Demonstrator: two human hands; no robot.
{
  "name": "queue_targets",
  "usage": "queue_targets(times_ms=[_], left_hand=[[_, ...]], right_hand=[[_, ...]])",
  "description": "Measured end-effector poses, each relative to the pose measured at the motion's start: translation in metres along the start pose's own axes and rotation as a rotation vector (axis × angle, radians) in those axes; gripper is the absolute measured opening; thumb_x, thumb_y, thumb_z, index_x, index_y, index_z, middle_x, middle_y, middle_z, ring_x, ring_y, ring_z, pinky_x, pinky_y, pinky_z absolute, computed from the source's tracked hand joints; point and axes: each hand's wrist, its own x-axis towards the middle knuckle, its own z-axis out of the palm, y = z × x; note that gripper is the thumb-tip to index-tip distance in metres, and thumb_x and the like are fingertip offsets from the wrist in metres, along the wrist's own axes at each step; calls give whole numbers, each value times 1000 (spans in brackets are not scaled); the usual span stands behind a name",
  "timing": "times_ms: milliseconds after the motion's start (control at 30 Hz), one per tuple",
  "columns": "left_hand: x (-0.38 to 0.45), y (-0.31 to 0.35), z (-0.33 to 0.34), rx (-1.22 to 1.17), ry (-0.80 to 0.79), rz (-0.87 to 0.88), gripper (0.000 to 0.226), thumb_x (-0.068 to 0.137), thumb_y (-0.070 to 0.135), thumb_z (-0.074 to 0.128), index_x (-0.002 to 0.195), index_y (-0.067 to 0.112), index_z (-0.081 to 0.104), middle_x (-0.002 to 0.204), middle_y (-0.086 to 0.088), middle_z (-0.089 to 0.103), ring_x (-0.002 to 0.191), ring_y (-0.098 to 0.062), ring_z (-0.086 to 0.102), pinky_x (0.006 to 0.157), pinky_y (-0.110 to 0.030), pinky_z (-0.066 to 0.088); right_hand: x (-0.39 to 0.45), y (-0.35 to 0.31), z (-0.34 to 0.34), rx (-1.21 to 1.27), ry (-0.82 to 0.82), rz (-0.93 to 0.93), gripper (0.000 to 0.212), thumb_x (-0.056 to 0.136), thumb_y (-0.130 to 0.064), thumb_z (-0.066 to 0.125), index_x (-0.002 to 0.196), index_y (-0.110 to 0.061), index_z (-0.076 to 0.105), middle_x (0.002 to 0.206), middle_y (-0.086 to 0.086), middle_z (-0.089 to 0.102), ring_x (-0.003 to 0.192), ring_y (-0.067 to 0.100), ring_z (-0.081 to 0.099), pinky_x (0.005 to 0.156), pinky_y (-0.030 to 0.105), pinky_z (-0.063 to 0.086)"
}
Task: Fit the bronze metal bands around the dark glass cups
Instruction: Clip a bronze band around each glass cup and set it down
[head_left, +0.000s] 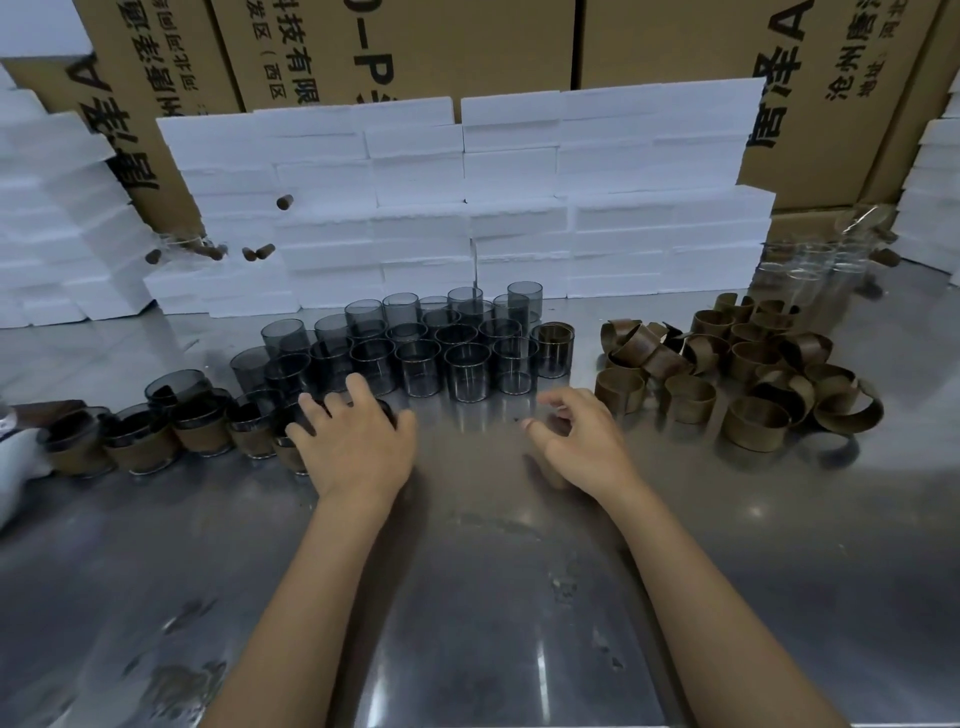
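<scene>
While the dark glass cups (415, 343) stood clustered and hollow at the middle of the steel bench (519, 597), the bronze metal bands (737, 374), curved open strips, lay heaped to their right. The left hand (353, 441) rested with spread fingers over a banded cup (291, 452) ending the banded row; its grip was unclear. The right hand (582, 441) hovered loosely curled, holding nothing.

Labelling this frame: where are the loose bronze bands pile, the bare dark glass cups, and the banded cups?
loose bronze metal bands pile (748, 374), head view, pile middle
bare dark glass cups (415, 343), head view, cluster centre
banded dark cups (140, 441), head view, row middle
</scene>
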Motion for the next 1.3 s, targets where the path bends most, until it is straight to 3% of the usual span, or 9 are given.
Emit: queue_targets(times_ms=[333, 433, 533, 700, 800, 900, 1000, 1133, 1300], left_hand=[[9, -34, -7, 47, 60, -147, 56, 100, 38, 49, 141, 3, 38, 149, -23, 42, 141, -46, 31, 113, -61, 26], [23, -39, -10, 62, 134, -88, 60, 97, 38, 58, 141, 3, 41, 145, -27, 41, 135, -46, 37, 109, -61, 29], [62, -44, -18, 33, 190, -45, 49, 100, 32, 50, 137, 0, 46, 142, -29, 44, 133, -45, 40, 108, -59, 31], [144, -70, -30, 12, -2, -151, 46, 101, 23, 48, 137, -4, 46, 149, -31, 39, 138, -44, 36, 112, -49, 31], [165, -83, -21, 36, -131, -132, 41, 103, 23, 45, 129, -7, 56, 138, -32, 50, 128, -44, 48, 109, -43, 40], [170, -87, -13, 19, -140, -145, 38, 104, 25, 45, 122, -5, 60, 132, -30, 55, 125, -43, 49, 103, -41, 43], [170, -87, -14, -45, -100, -157, 30, 100, 19, 53, 112, -7, 60, 126, -33, 56, 123, -45, 49, 99, -45, 45], [167, -87, -22, -126, 25, -139, 23, 91, 10, 66, 79, -3, 50, 114, -35, 59, 108, -46, 56, 82, -46, 49], [166, -91, -32, -235, 82, -209, 30, 91, 17, 73, 83, -7, 59, 94, -27, 61, 90, -42, 60, 77, -43, 47]], right_hand=[[0, -2, -2, -14, -9, 0, 25, 95, -34, 69, 117, -24, 67, 117, -7, 55, 117, 13, 54, 102, 35, 47], [0, -2, -1, -12, -7, 1, 25, 95, -35, 68, 117, -24, 67, 115, -9, 55, 115, 11, 54, 100, 31, 45], [2, -1, -1, 8, -1, -2, 18, 95, -34, 68, 111, -27, 67, 113, -10, 55, 111, 10, 54, 97, 30, 45], [8, 2, 1, 68, 24, 30, 8, 95, -33, 68, 102, -32, 65, 111, -12, 57, 106, 7, 55, 90, 25, 41], [11, 3, 3, 68, 39, 34, 6, 94, -33, 68, 100, -33, 65, 107, -14, 57, 106, 7, 56, 89, 25, 41], [12, 4, 5, 55, 43, 31, 6, 93, -33, 67, 98, -34, 65, 104, -18, 55, 107, 7, 55, 90, 25, 43], [13, 5, 5, 45, 44, 27, 5, 93, -33, 67, 97, -35, 64, 103, -18, 55, 106, 7, 56, 89, 25, 42], [13, 4, 4, 60, 41, 30, 4, 93, -32, 67, 96, -34, 65, 102, -17, 56, 106, 8, 56, 89, 25, 42], [12, 3, 4, 63, 43, 40, 3, 93, -31, 67, 95, -33, 66, 102, -15, 58, 104, 9, 58, 88, 26, 43]])
